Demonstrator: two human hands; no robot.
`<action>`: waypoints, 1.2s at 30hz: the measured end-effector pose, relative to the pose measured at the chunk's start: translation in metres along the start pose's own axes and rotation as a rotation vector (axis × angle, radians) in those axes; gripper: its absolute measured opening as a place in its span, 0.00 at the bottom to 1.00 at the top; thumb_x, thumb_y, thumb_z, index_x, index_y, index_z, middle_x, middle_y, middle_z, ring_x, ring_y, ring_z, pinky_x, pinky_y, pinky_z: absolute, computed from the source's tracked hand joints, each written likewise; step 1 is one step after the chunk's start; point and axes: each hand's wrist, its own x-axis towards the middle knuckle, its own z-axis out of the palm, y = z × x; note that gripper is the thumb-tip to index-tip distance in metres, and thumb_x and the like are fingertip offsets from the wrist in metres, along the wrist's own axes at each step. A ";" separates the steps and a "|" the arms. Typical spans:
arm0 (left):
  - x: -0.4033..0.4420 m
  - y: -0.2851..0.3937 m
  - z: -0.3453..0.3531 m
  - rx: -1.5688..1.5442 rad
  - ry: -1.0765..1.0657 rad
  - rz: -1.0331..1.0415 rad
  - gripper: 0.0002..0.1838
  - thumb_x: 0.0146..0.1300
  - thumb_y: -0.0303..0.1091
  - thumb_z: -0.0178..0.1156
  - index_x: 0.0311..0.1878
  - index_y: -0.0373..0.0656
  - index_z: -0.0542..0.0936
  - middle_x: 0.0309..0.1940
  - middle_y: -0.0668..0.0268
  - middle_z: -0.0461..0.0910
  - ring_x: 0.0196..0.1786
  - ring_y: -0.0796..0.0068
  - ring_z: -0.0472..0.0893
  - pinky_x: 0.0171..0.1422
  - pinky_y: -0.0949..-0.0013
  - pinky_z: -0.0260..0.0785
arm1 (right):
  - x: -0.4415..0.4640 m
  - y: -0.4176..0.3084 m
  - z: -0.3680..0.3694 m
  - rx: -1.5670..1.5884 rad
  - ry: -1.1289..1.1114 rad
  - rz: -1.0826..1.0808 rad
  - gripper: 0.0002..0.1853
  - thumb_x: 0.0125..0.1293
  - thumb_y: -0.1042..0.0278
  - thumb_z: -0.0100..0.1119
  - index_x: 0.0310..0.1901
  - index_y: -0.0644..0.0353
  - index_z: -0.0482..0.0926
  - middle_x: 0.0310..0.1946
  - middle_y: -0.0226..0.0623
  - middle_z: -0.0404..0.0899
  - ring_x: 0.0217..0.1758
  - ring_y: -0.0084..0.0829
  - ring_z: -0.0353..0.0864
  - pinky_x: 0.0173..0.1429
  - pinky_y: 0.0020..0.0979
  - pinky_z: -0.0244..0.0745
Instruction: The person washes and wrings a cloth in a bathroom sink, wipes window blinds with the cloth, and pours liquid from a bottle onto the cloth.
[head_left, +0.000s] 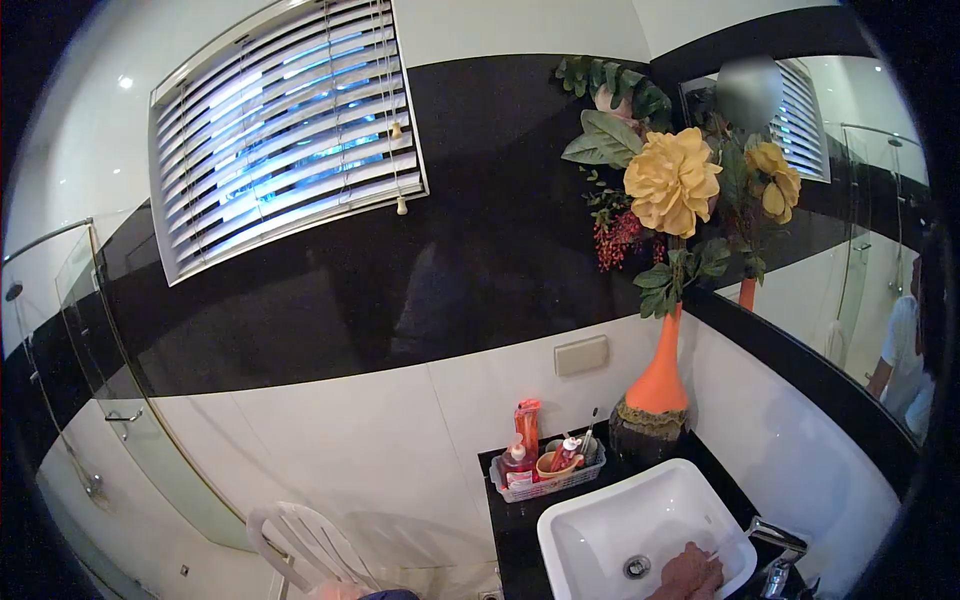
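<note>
Neither my left hand nor my right hand can be made out in the head view. A crumpled reddish-brown cloth (690, 574) lies in the right part of the white sink (575, 535), beside the drain (637, 567), cut off by the bottom edge. The chrome faucet (778, 540) stands at the sink's right rim. Behind the sink, a small basket (550, 490) holds a red pump bottle (517, 465), an orange-red tube (527, 422), a cup and a toothbrush.
An orange-necked vase (660, 385) with yellow flowers (672, 182) stands in the counter's back corner below the mirror (850, 230). A white plastic chair (310, 540) holds something pinkish and dark blue at bottom left. Further left is a glass shower screen (165, 450).
</note>
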 end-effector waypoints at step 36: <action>0.037 -0.033 0.024 -0.126 -0.306 -0.570 0.42 0.67 0.66 0.36 0.55 0.29 0.73 0.47 0.38 0.79 0.54 0.41 0.78 0.60 0.46 0.68 | 0.033 0.046 -0.055 0.360 -0.106 -0.056 0.25 0.67 0.44 0.54 0.52 0.59 0.78 0.41 0.40 0.81 0.44 0.41 0.81 0.44 0.43 0.78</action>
